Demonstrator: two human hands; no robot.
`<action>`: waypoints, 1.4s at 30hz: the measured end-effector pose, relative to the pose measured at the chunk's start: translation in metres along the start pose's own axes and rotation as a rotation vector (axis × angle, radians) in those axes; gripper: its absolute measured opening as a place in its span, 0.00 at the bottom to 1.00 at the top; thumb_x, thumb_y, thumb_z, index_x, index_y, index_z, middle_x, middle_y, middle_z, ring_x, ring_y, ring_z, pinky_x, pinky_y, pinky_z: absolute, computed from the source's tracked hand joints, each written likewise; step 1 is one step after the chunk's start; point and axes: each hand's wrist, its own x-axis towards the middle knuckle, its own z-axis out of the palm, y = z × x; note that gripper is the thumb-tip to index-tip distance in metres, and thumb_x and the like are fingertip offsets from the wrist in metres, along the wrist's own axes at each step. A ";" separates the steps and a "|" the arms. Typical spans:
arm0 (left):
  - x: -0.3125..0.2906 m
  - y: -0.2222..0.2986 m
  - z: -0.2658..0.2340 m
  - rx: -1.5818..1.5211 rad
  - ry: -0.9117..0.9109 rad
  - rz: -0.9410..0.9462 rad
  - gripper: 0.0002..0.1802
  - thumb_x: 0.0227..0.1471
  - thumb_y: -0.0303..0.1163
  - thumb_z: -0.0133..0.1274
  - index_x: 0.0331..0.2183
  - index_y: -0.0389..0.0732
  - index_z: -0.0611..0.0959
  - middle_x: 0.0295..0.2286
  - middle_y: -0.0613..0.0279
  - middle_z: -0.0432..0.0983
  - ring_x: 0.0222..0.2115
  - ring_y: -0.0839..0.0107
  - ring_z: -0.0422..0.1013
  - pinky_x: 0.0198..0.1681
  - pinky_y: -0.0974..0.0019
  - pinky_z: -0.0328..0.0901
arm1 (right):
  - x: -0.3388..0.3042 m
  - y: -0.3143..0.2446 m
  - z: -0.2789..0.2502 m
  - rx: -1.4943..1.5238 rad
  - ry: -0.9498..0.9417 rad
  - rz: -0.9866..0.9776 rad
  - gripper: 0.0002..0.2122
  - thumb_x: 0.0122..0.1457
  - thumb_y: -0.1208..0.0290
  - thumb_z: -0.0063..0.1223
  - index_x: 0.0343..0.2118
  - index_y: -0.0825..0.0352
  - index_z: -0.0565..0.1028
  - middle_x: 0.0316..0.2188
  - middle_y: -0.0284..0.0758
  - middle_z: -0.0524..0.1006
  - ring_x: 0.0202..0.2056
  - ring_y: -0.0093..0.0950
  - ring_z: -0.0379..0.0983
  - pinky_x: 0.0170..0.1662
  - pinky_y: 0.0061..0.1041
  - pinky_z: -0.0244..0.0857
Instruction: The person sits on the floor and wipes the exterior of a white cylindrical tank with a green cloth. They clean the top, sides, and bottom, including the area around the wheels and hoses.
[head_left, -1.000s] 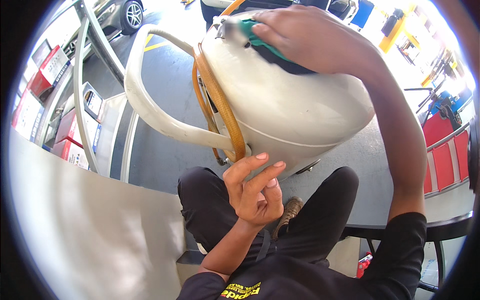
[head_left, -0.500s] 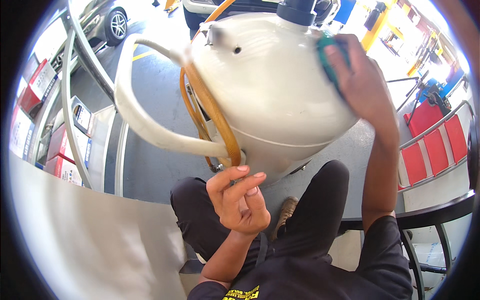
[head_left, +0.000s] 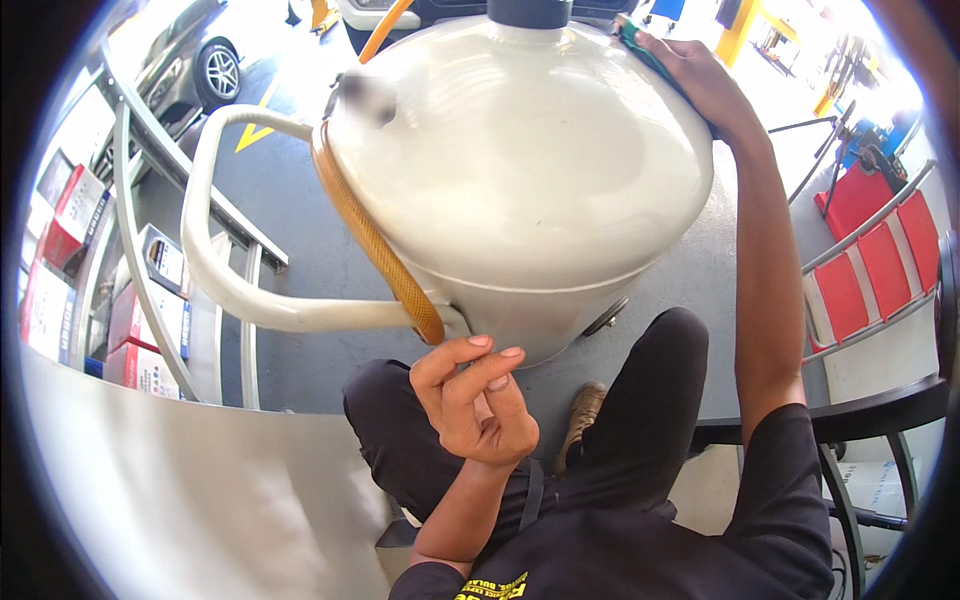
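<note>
A rounded cream-white tank [head_left: 520, 180] stands in front of my knees, with a dark neck [head_left: 530, 12] on top. My right hand [head_left: 708, 85] is on the tank's far right shoulder, closed on a green cleaning pad [head_left: 650, 58] pressed against the surface; the palm hides part of it. A bent white tube handle [head_left: 200, 225] sticks out from the tank's left side. Beside it, an orange-brown hose [head_left: 365, 225] hangs down the tank. My left hand [head_left: 475, 410] is raised just below the hose's lower bend, fingers half curled and apart, holding nothing.
Red-and-white boxes [head_left: 130, 330] sit on a metal rack at the left. Red-panelled seating [head_left: 880, 275] is at the right, near a black curved rail [head_left: 870, 415]. A parked car [head_left: 175, 75] is at the far left. A small wheel [head_left: 605, 316] shows by the tank's base.
My right hand has slid up and away over the tank's right shoulder with the green pad. The tank sits further left in view. My left hand has barely moved.
</note>
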 end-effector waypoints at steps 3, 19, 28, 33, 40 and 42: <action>0.001 0.000 0.011 -0.058 -0.009 0.020 0.10 0.60 0.21 0.45 0.36 0.31 0.82 0.45 0.50 0.69 0.41 0.65 0.71 0.48 0.66 0.69 | -0.020 -0.018 -0.003 0.014 0.000 -0.068 0.31 0.71 0.42 0.43 0.63 0.65 0.74 0.53 0.47 0.81 0.50 0.38 0.82 0.62 0.33 0.68; 0.080 0.029 0.001 0.214 -0.202 0.338 0.15 0.60 0.26 0.47 0.44 0.37 0.86 0.50 0.48 0.74 0.50 0.53 0.72 0.56 0.54 0.69 | -0.036 -0.051 0.024 -0.053 0.157 -0.292 0.21 0.71 0.59 0.49 0.61 0.65 0.74 0.61 0.47 0.75 0.63 0.46 0.70 0.69 0.41 0.59; 0.167 0.012 0.055 0.473 -0.475 0.363 0.32 0.73 0.49 0.33 0.58 0.35 0.81 0.57 0.46 0.77 0.60 0.47 0.71 0.66 0.51 0.59 | -0.046 -0.017 0.006 0.570 0.109 0.170 0.20 0.70 0.57 0.50 0.57 0.65 0.79 0.55 0.46 0.80 0.58 0.45 0.76 0.64 0.37 0.65; 0.168 0.009 0.046 0.573 -0.462 0.388 0.27 0.69 0.39 0.37 0.58 0.35 0.82 0.58 0.46 0.77 0.61 0.47 0.71 0.66 0.52 0.59 | -0.082 -0.063 0.037 -0.024 0.483 -0.271 0.21 0.67 0.58 0.49 0.56 0.66 0.80 0.54 0.45 0.81 0.57 0.46 0.77 0.63 0.42 0.65; 0.155 0.008 0.048 0.526 -0.461 0.411 0.28 0.66 0.36 0.36 0.57 0.33 0.82 0.58 0.48 0.78 0.60 0.52 0.72 0.67 0.51 0.58 | -0.095 -0.027 0.041 0.020 0.508 -0.181 0.23 0.70 0.56 0.45 0.56 0.70 0.79 0.46 0.45 0.84 0.51 0.37 0.81 0.56 0.33 0.70; 0.144 0.009 0.046 0.561 -0.430 0.410 0.29 0.66 0.36 0.36 0.56 0.34 0.83 0.57 0.48 0.78 0.60 0.52 0.72 0.67 0.49 0.57 | -0.100 -0.014 0.043 0.209 0.467 0.056 0.25 0.73 0.55 0.42 0.57 0.72 0.77 0.46 0.45 0.83 0.49 0.34 0.80 0.54 0.33 0.70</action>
